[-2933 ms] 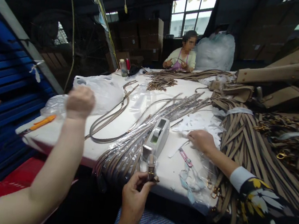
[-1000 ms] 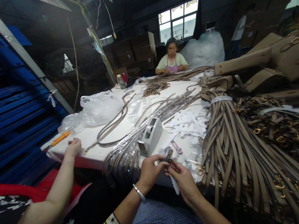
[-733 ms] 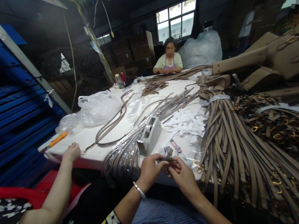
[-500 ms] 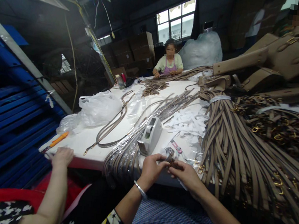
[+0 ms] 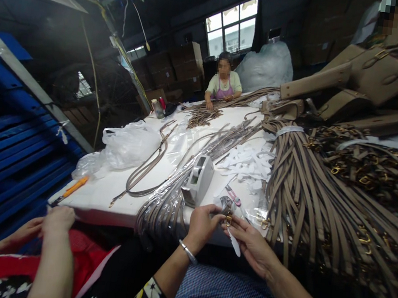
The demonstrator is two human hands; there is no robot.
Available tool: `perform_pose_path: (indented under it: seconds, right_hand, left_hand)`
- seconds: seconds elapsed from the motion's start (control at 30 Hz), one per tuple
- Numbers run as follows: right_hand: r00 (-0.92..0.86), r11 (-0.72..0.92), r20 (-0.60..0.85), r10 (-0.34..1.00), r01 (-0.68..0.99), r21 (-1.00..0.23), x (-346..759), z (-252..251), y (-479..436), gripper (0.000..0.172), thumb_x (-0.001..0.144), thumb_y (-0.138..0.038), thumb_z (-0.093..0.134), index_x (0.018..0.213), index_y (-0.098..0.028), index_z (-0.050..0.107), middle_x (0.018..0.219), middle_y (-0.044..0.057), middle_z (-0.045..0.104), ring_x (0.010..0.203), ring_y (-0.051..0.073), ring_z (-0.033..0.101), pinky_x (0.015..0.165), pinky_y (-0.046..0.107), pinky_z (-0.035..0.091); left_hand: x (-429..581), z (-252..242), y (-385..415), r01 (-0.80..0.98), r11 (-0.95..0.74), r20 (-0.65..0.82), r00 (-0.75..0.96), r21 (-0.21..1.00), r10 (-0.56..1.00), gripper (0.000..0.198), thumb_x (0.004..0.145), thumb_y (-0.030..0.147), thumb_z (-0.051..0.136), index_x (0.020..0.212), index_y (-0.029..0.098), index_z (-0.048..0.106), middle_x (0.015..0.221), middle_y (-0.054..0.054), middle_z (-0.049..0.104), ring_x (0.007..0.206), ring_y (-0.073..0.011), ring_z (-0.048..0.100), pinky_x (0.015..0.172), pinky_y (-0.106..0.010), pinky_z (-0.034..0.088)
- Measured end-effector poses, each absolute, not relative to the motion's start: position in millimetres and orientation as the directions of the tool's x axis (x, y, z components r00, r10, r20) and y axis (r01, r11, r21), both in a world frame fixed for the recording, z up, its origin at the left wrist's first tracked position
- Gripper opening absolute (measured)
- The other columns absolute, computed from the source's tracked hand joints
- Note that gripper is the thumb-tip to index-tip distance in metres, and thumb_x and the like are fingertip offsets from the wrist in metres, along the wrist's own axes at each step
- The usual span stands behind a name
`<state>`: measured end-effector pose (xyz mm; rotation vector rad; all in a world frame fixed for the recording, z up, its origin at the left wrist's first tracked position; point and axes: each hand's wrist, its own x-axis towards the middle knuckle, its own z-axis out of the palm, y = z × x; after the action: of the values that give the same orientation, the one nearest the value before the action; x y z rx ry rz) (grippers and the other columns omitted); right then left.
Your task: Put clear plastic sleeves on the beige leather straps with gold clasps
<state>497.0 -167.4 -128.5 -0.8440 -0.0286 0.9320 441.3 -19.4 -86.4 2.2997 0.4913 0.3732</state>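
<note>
My left hand [image 5: 201,223] pinches the metal clasp [image 5: 227,215] at the end of a tan strap, just off the near edge of the white table [image 5: 105,190]. Facing it, my right hand [image 5: 250,240] has its fingers closed on a white strip [image 5: 234,241] that hangs below the clasp. A grey tape dispenser [image 5: 198,178] stands just beyond my hands. Pink snips [image 5: 233,196] lie to its right. A bundle of straps in clear plastic [image 5: 166,203] runs down to the table edge on the left of my hands.
A big heap of tan straps with gold buckles [image 5: 325,195] fills the right. A person's arm [image 5: 56,242] is at my left, near an orange knife [image 5: 71,190]. A clear bag [image 5: 128,145], loose straps [image 5: 145,169] and white paper scraps [image 5: 251,160] lie further off. Another person [image 5: 223,81] works at the far end.
The person on my left has drawn their hand back off the table edge. My two hands stay together at the clasp; the white strip now hangs out below my right fingers.
</note>
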Motion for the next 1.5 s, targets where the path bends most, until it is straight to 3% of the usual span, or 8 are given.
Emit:
perform_pose_path:
  seconds: [0.4, 0.7, 0.87, 0.97, 1.13, 1.3, 1.37, 1.5]
  right_hand:
    - [0.826, 0.386, -0.274, 0.492, -0.489, -0.782, 501, -136, -141, 0.035, 0.071, -0.047, 0.078, 0.080, -0.017, 0.061, 0.063, -0.004, 0.061, 0.049, 0.005, 0.054, 0.044, 0.014, 0.045]
    - [0.786, 0.199, -0.222, 0.577, -0.399, -0.895, 490, -139, -169, 0.053, 0.064, -0.038, 0.079, 0.107, -0.021, 0.052, 0.111, 0.007, 0.066, 0.073, 0.019, 0.072, 0.069, 0.033, 0.059]
    - [0.770, -0.145, -0.200, 0.605, -0.141, -0.979, 499, -138, -189, 0.038, 0.068, -0.041, 0.069, 0.093, -0.022, 0.050, 0.062, -0.004, 0.065, 0.052, 0.021, 0.068, 0.049, 0.031, 0.055]
    - [0.716, -0.134, -0.195, 0.671, -0.143, -0.981, 507, -133, -191, 0.035, 0.071, -0.048, 0.066, 0.089, -0.021, 0.051, 0.059, -0.004, 0.064, 0.053, 0.020, 0.068, 0.051, 0.030, 0.055]
    - [0.610, -0.069, -0.199, 0.767, -0.231, -0.971, 529, -129, -189, 0.045, 0.070, -0.053, 0.068, 0.095, -0.017, 0.065, 0.085, 0.009, 0.074, 0.081, 0.023, 0.071, 0.077, 0.037, 0.056]
    - [0.638, -0.108, 0.151, 0.755, 0.349, -0.931, 540, -120, -186, 0.018, 0.080, -0.036, 0.062, 0.085, -0.024, 0.074, 0.094, 0.007, 0.072, 0.093, 0.024, 0.066, 0.087, 0.037, 0.050]
    - [0.640, -0.117, 0.230, 0.733, 0.452, -0.884, 539, -116, -182, 0.017, 0.081, -0.034, 0.060, 0.080, -0.024, 0.073, 0.093, 0.006, 0.071, 0.085, 0.022, 0.066, 0.081, 0.034, 0.050]
    - [0.658, -0.208, 0.009, 0.753, 0.252, -0.945, 536, -113, -173, 0.027, 0.086, -0.044, 0.053, 0.081, -0.021, 0.066, 0.056, -0.002, 0.062, 0.050, 0.016, 0.057, 0.055, 0.026, 0.046]
  left_hand:
    - [445, -88, -20, 0.266, -0.730, 0.122, 0.894, 0.630, 0.432, 0.013, 0.076, 0.027, 0.072, 0.088, 0.023, 0.076, 0.085, -0.002, 0.077, 0.081, -0.0193, 0.070, 0.077, -0.027, 0.050]
    - [436, -103, -29, 0.240, -0.879, 0.219, 0.910, 0.411, 0.351, 0.017, 0.081, 0.024, 0.070, 0.098, 0.025, 0.072, 0.092, -0.004, 0.075, 0.088, -0.0214, 0.068, 0.082, -0.030, 0.048]
    - [432, -111, -35, 0.255, -0.887, 0.219, 0.908, 0.386, 0.357, 0.046, 0.081, 0.021, 0.069, 0.125, 0.027, 0.058, 0.096, -0.004, 0.073, 0.089, -0.0217, 0.065, 0.081, -0.030, 0.049]
    - [433, -112, -37, 0.309, -0.854, 0.197, 0.887, 0.419, 0.418, 0.063, 0.079, 0.020, 0.070, 0.137, 0.027, 0.045, 0.096, -0.003, 0.072, 0.088, -0.0213, 0.065, 0.080, -0.029, 0.048]
    - [435, -111, -38, 0.332, -0.865, 0.163, 0.895, 0.377, 0.415, 0.027, 0.080, 0.026, 0.071, 0.107, 0.026, 0.065, 0.092, -0.002, 0.073, 0.087, -0.0216, 0.065, 0.075, -0.028, 0.046]
    - [435, -111, -38, 0.354, -0.844, 0.155, 0.883, 0.402, 0.443, 0.022, 0.079, 0.028, 0.072, 0.100, 0.027, 0.066, 0.090, -0.001, 0.073, 0.085, -0.0206, 0.065, 0.074, -0.027, 0.045]
    - [436, -112, -38, 0.364, -0.825, 0.152, 0.872, 0.433, 0.465, 0.023, 0.079, 0.028, 0.072, 0.101, 0.027, 0.065, 0.090, -0.001, 0.073, 0.085, -0.0208, 0.065, 0.074, -0.028, 0.045]
    - [438, -113, -38, 0.360, -0.780, 0.144, 0.859, 0.512, 0.491, 0.029, 0.078, 0.028, 0.072, 0.105, 0.029, 0.063, 0.092, 0.000, 0.073, 0.088, -0.0213, 0.066, 0.076, -0.028, 0.046]
